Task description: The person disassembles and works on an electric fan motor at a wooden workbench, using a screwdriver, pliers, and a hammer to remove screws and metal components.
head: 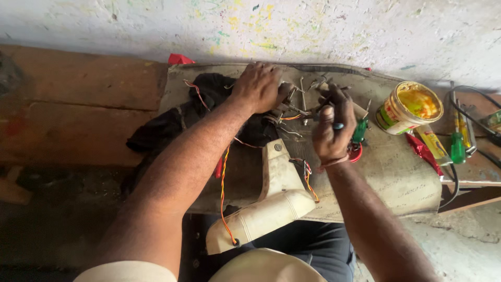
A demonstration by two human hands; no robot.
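Cream plastic housing (271, 203) lies on the worn mat (396, 177), overhanging its near edge toward the person's lap, with red-yellow wires (224, 193) trailing from it. Left hand (258, 86), palm down, fingers curled, presses on a cluster of small metal parts (300, 102) at the mat's far side; black cloth (167, 125) beneath the forearm. Right hand (331, 128) closed around a thin tool, dark handle end showing at the fist. Green screwdriver (360, 130) just beside the right hand. Open yellow tub (409, 107) further right, a second green screwdriver (457, 141) beyond.
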